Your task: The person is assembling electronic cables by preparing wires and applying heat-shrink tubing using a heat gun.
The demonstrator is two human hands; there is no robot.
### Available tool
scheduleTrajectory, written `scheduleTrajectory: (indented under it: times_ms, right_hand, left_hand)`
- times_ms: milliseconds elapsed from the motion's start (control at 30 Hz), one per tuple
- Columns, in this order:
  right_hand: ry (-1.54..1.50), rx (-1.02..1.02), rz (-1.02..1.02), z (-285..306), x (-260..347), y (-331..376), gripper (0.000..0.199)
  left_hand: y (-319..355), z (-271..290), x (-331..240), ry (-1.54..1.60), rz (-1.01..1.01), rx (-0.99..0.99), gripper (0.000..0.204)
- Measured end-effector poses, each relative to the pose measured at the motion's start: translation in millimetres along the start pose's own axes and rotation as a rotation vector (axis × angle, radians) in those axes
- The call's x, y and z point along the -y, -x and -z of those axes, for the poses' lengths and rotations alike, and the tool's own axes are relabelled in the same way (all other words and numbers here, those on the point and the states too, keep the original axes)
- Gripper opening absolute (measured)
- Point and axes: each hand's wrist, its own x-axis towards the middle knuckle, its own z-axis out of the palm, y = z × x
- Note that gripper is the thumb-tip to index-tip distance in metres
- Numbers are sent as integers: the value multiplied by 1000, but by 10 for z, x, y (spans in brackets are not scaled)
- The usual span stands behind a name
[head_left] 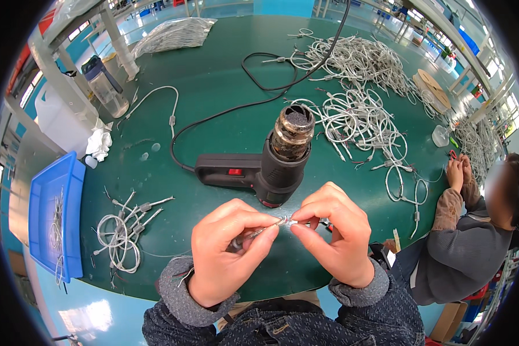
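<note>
My left hand (pixel 228 248) pinches the end of a thin white cable (pixel 259 232) between thumb and fingers. My right hand (pixel 334 230) pinches the facing cable end with a small connector (pixel 291 222), and the two ends meet between my fingertips. Just beyond my hands a black heat gun (pixel 265 167) stands on the green table (pixel 213 75) with its scorched nozzle (pixel 294 130) pointing up. Its black cord (pixel 213 115) runs off toward the far side.
A large tangle of white cables (pixel 357 98) fills the far right of the table, and a small bundle (pixel 124 230) lies at my left. A blue bin (pixel 55 213) hangs off the left edge. Another person (pixel 467 230) sits at right. A bottle (pixel 105 86) stands far left.
</note>
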Motion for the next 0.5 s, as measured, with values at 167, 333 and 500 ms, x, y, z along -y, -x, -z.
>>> scheduleTrajectory:
  times_ms: [167, 333, 500]
  right_hand:
    - [51, -10, 54, -9, -21, -18, 19]
    - [55, -11, 38, -31, -10, -26, 19]
    - [40, 3, 10, -52, -21, -29, 19]
  left_hand:
    - [0, 8, -15, -4, 36, 25, 13]
    - [-6, 6, -23, -32, 19, 14, 13]
    - [-8, -2, -24, -73, -3, 5, 14]
